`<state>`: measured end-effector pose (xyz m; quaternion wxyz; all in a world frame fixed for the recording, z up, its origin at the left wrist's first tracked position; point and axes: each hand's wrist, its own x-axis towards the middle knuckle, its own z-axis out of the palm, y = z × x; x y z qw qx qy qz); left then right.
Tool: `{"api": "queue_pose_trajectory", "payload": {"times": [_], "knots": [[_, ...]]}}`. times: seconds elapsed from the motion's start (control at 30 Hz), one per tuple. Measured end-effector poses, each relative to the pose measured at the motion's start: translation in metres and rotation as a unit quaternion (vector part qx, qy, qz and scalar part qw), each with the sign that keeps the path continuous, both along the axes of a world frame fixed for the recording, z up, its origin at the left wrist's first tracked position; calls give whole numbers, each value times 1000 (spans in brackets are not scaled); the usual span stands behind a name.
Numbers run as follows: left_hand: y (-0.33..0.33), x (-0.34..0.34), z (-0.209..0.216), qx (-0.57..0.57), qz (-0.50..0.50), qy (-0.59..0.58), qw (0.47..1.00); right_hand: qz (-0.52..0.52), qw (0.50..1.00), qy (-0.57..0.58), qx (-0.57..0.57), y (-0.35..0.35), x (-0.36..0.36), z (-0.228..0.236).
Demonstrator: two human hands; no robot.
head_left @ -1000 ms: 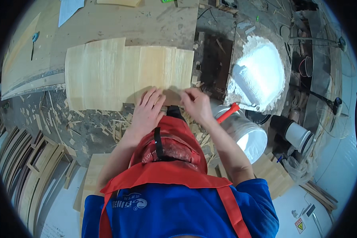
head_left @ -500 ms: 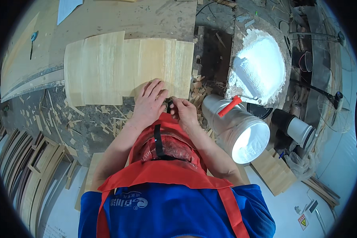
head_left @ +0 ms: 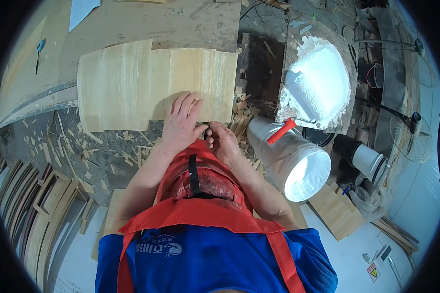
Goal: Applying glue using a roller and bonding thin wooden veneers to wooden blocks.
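Note:
Pale, thin wood sheets [head_left: 117, 88] lie side by side, partly overlapping, across the near edge of the workbench. My left hand [head_left: 182, 122] rests flat on the sheets, fingers stretched forward and its thumb toward my right hand. At the near edge of the sheets, just right of that thumb, my right hand [head_left: 224, 144] is closed with its fingers curled together. Something small and dark shows at its fingertips, too hidden to name. Below both hands is my red apron [head_left: 190, 180], with a black strap on it.
On the right, a board carries white paste [head_left: 322, 78], with a red-handled roller [head_left: 282, 131] by the white buckets [head_left: 308, 171]. Wood scraps [head_left: 127, 154] litter the floor. Curved wooden pieces [head_left: 44, 229] stand at left. A blue-handled tool [head_left: 40, 49] lies on the workbench [head_left: 181, 24].
My left hand has slid slightly forward on the sheets. My right hand has shifted a little left, and its fingers have curled in more.

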<state>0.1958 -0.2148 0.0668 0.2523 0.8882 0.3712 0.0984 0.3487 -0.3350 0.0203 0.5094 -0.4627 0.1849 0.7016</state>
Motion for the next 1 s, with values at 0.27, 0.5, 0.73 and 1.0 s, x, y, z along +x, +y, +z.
{"api": "queue_pose_trajectory", "payload": {"times": [0.27, 0.5, 0.73, 1.0], "knots": [[6, -17, 1, 24, 8, 27, 999, 100, 993, -62, 10, -11, 6, 6], [55, -27, -14, -137, 302, -47, 942, 246, 955, -155, 64, -8, 13, 33], [83, -29, -16, -324, 381, -62, 864, 257, 938, -213, 90, 13, 13, 46], [85, -29, -4, -533, 397, -146, 733, 281, 918, -249, 127, 37, 9, 42]]}}
